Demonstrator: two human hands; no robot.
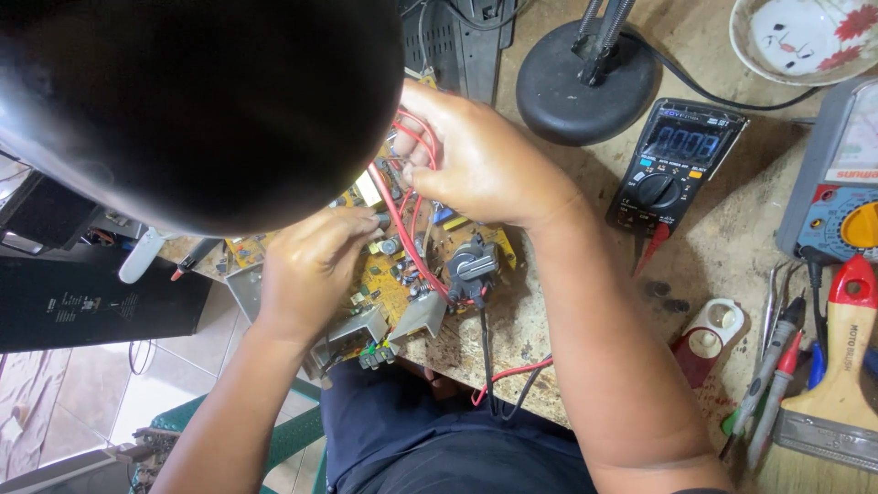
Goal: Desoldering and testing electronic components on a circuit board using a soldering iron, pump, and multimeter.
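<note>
A yellow circuit board (402, 265) lies at the tabletop (732, 247) edge, under both hands. The right hand (476, 160) pinches red wires (407, 220) in its fingers above the board; the left hand (311, 265) grips the board's near side. Two meters sit right: one black multimeter (677, 165), one grey analog meter (837, 183) with a yellow dial.

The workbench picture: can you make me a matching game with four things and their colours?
Things:
1. circuit board
2. wires in the right hand
3. lamp base
4. bowl

Colours:
A. black
B. white with red leaves
C. yellow
D. red

Pairs: 1-C, 2-D, 3-A, 4-B
</note>
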